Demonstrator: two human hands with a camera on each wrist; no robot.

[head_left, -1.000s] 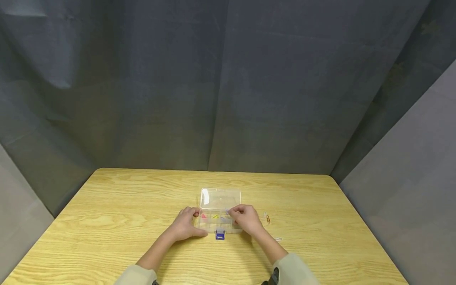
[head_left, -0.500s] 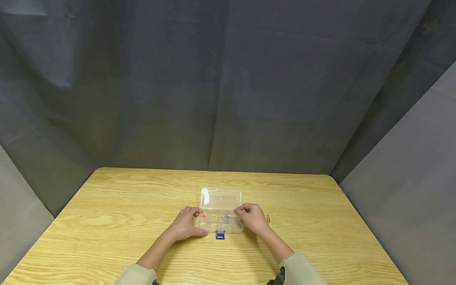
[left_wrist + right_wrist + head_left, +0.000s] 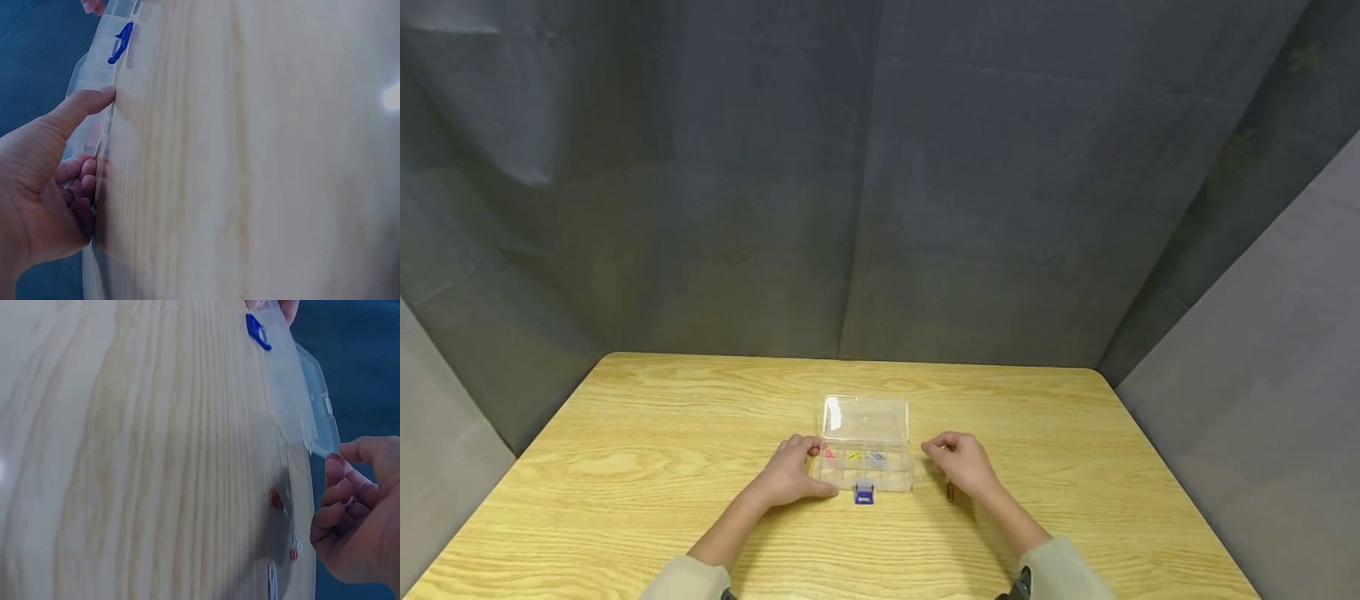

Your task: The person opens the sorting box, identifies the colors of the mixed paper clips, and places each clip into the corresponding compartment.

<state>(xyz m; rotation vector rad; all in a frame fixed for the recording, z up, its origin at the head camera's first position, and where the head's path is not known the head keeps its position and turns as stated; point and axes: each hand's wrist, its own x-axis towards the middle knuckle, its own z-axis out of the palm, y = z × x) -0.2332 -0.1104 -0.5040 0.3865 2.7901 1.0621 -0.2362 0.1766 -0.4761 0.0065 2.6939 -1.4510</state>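
A clear compartment box (image 3: 891,482) stands on the table with its lid (image 3: 867,419) raised at the back. Small pink pieces (image 3: 830,454), yellow pieces (image 3: 853,456) and blue pieces (image 3: 875,456) lie in separate back compartments. My left hand (image 3: 790,475) grips the box's left end, thumb at the front edge and fingers bent at the side. Just beyond the right end is my right hand (image 3: 962,462), fingers loosely curled, thumb and forefinger tips close together, nothing visible between them. A reddish-brown paper clip (image 3: 950,492) lies beneath this hand.
On the wooden table (image 3: 685,433), a white paper clip (image 3: 272,581) and a small red-and-white cluster of clips (image 3: 295,547) lie below the right hand in the right wrist view. A blue latch (image 3: 864,494) juts from the box's front. Dark curtain (image 3: 850,208) hangs behind.
My right hand has moved right from over the box to beyond its right end, uncovering the blue pieces and now covering the clips there. The left hand has stayed put.
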